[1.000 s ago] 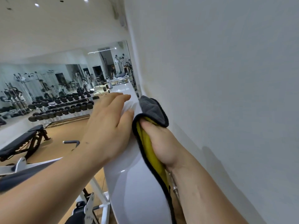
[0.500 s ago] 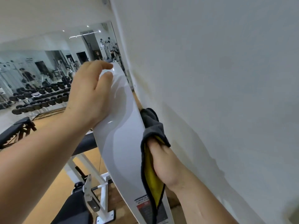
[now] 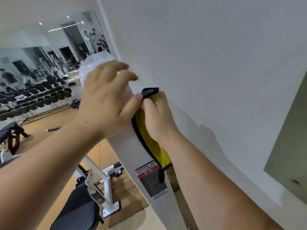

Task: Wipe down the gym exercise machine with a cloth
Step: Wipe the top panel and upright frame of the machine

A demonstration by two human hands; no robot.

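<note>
Cloth [image 3: 150, 143] is being gripped by the curled right hand [image 3: 157, 117], pressed to the machine's [image 3: 127, 150] rear edge; the left hand [image 3: 106, 100] is being rested on it, fingers spread. Wiping judged midway, lower part pending.

Yellow cloth [image 3: 150, 143] with black hem, its dark reverse folded over at the top, lies pressed along the right edge of the machine's white glossy panel [image 3: 123, 146]. Its lower corner hangs over a red-and-black warning label [image 3: 152, 181]. Panel tall, leaning away. Black padded seat [image 3: 78, 211] on white frame, near left.
</note>
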